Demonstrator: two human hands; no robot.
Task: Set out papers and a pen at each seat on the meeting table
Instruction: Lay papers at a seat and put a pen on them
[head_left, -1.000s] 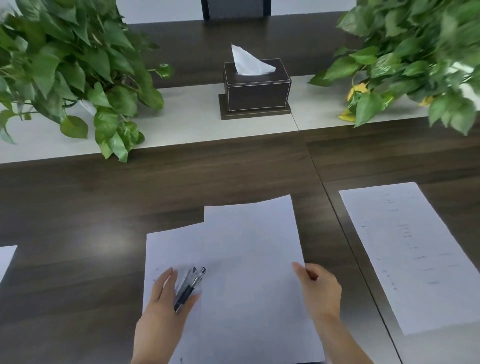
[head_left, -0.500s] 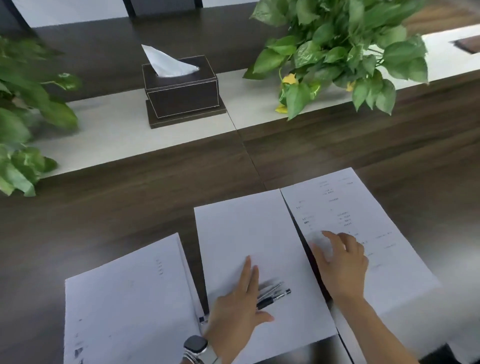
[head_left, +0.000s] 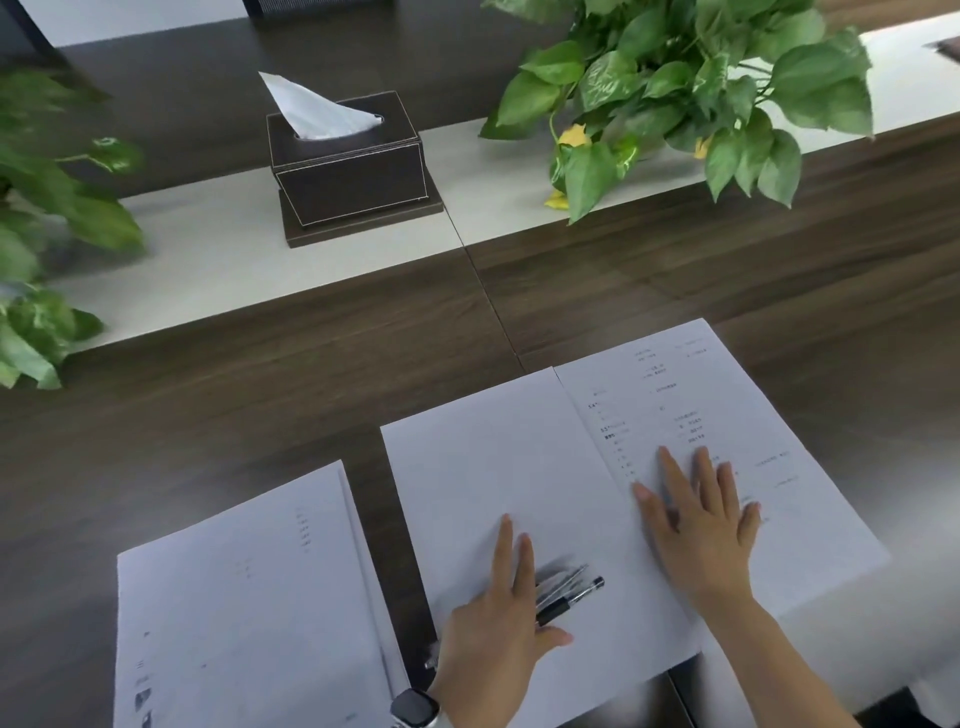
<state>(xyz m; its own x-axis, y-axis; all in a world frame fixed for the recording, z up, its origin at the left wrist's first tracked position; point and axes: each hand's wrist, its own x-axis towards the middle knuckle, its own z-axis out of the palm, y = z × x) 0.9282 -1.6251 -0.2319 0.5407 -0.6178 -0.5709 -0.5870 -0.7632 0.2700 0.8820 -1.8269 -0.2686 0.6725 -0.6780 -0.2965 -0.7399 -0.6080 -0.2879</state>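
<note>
Three white papers lie on the dark wooden table (head_left: 234, 405). A printed sheet (head_left: 244, 597) sits at the near left. A blank middle sheet (head_left: 493, 467) lies under my left hand (head_left: 498, 639), which rests flat on it with several dark pens (head_left: 569, 597) tucked between palm and thumb. A printed right sheet (head_left: 727, 405) overlaps the middle sheet's right edge. My right hand (head_left: 701, 525) lies flat on it, fingers spread, holding nothing.
A dark tissue box (head_left: 348, 171) on its tray stands on the pale centre strip (head_left: 208, 260) of the table. Leafy plants hang at the far right (head_left: 691, 93) and the left edge (head_left: 41, 218). A watch (head_left: 415, 709) is on my left wrist.
The view swung right. My left hand slid the blank sheet and pens right, off the left sheet. My right hand moved onto the printed right sheet and flattened.
</note>
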